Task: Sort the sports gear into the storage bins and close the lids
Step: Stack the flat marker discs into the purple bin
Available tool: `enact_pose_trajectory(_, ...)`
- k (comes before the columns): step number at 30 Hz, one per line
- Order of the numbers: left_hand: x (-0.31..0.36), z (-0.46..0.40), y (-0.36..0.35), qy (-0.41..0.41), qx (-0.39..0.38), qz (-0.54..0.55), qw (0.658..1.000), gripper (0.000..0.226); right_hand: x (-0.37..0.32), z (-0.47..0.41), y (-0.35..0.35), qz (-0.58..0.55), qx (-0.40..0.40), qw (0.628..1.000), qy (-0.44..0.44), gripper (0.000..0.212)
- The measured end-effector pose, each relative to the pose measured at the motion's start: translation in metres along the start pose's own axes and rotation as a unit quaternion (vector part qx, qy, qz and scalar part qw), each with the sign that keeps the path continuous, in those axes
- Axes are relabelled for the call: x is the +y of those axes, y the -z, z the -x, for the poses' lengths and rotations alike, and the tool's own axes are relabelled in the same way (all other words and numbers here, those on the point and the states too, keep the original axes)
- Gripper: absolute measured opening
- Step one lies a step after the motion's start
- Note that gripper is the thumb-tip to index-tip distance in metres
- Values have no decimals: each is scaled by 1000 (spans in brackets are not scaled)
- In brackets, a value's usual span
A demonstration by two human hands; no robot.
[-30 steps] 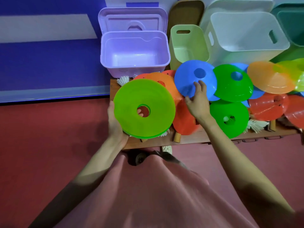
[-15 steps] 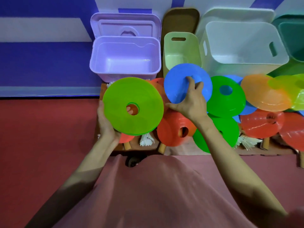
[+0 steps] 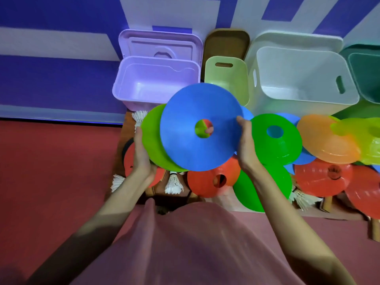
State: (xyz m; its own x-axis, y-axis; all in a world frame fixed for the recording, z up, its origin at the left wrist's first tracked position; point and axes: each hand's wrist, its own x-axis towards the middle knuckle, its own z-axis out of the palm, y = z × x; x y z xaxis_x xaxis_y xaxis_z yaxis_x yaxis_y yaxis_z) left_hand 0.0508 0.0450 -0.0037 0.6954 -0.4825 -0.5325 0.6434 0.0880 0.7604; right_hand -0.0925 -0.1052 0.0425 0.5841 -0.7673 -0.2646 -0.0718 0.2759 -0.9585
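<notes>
My left hand [image 3: 141, 159] grips the left edge of a light-green disc cone [image 3: 152, 138] held up above the low wooden board. My right hand [image 3: 245, 145] holds a blue disc cone [image 3: 197, 128] by its right edge, laid over the green one and covering most of it. Through the blue cone's centre hole I see green, red and a fingertip. Behind them stands an open purple bin [image 3: 156, 81] with its lid [image 3: 160, 46] leaning on the wall.
More cones lie on the board: green [image 3: 275, 138], orange [image 3: 327, 138], red [image 3: 213, 179], another red [image 3: 322, 177]. Shuttlecocks [image 3: 173, 184] lie among them. A small pale-green bin [image 3: 226, 79], a large white bin [image 3: 304, 79] and a dark-green bin [image 3: 366, 75] line the wall. Red floor lies to the left.
My right hand lifted the blue cone off the pile and brought it left, over the green cone in my left hand. The view shifted slightly.
</notes>
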Motion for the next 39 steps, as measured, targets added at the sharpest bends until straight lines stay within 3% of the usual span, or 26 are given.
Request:
enact_pose_trajectory(2, -5, 3, -9, 5, -27, -5, 1000, 45, 10, -3, 0, 105, 18, 994, 10, 28)
enact_pose_trajectory(5, -10, 8, -17, 29, -41, 8, 999, 44, 30, -4, 7, 241, 60, 959, 134, 28)
enact_pose_trajectory(7, -14, 8, -20, 42, -44, 18, 998, 47, 40, -3, 12, 264, 131, 940, 173, 10)
enact_pose_trajectory(9, -17, 10, -25, 50, -47, 21, 997, 48, 47, -4, 20, 273, 176, 925, 196, 21)
enact_pose_trajectory(13, -21, 11, -37, 64, -48, 12, 997, 49, 53, -5, 33, 271, 201, 913, 228, 24)
enact_pose_trajectory(17, -25, 11, -46, 72, -46, -3, 996, 51, 57, -9, 60, 280, 247, 906, 198, 33)
enact_pose_trajectory(20, -26, 12, -52, 65, -47, -11, 997, 49, 66, -14, 85, 358, 240, 891, 144, 50)
enact_pose_trajectory(24, -25, 14, -61, 57, -44, -6, 997, 48, 71, -21, 108, 499, 197, 842, 65, 64)
enact_pose_trajectory(29, -24, 15, -65, 33, -45, -9, 998, 52, 68, -33, 120, 605, 152, 778, 71, 70)
enact_pose_trajectory(33, -22, 16, -65, 3, -49, -3, 999, 50, 52, -31, 113, 580, 199, 786, 84, 82)
enact_pose_trajectory(36, -17, 10, -61, -12, -46, 18, 999, 49, 33, -17, 97, 506, 232, 823, 111, 101)
enact_pose_trajectory(39, -9, 5, -52, -42, -29, 15, 999, 51, 14, -3, 78, 419, 206, 868, 171, 96)
